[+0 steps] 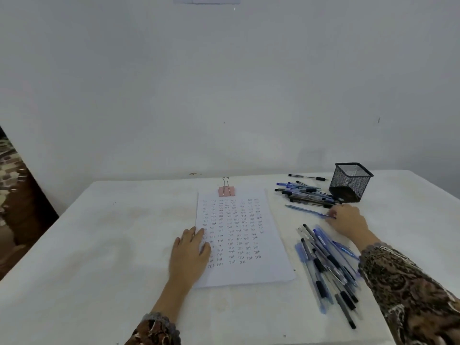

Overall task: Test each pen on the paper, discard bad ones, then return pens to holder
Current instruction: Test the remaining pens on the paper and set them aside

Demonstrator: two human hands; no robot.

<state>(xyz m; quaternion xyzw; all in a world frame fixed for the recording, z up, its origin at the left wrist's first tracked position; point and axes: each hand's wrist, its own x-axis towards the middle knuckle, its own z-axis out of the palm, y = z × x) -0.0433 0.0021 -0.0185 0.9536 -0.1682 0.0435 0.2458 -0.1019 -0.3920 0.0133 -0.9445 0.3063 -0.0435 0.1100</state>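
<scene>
A white sheet of paper (249, 270), covered in rows of small "Test" marks, lies in the middle of the table under a pink binder clip (226, 191). My left hand (189, 252) rests flat on the sheet's left edge, fingers apart. My right hand (348, 220) is to the right of the sheet, its fingertips closed on the end of a blue pen (306, 210) that lies on the table. A black mesh pen holder (351, 181) stands at the back right and looks empty. One pile of pens (306, 192) lies beside the holder. A second pile (328, 265) lies near my right forearm.
The table (99, 245) is covered in white cloth and stands against a plain white wall. A single black pen (307, 177) lies apart behind the far pile. A patterned rug or floor (15, 195) shows past the table's left edge.
</scene>
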